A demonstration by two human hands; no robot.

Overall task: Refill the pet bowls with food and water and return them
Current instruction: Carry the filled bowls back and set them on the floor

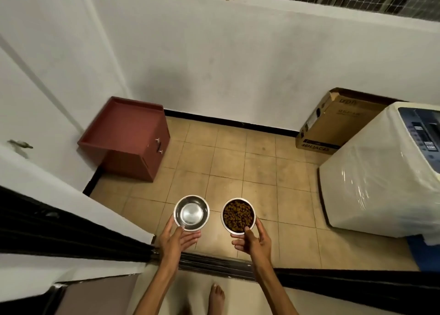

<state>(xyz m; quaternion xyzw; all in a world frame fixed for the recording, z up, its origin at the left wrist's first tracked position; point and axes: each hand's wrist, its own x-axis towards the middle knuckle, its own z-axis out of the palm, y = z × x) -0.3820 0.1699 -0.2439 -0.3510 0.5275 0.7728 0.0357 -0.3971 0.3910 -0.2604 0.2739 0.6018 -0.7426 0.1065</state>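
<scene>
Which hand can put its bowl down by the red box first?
Probably the left. The left hand holds the shiny bowl on the side nearer the red cabinet. The right hand holds the kibble bowl, farther from it.

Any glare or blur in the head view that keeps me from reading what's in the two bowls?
Head view: the bowls are sharp; the left bowl shows a bright reflection on its bottom, so water cannot be judged; the kibble in the right bowl reads clearly. Glare streaks the plastic wrap on the washer. Wide-angle distortion bends the walls, and the left edge is smeared.
</scene>
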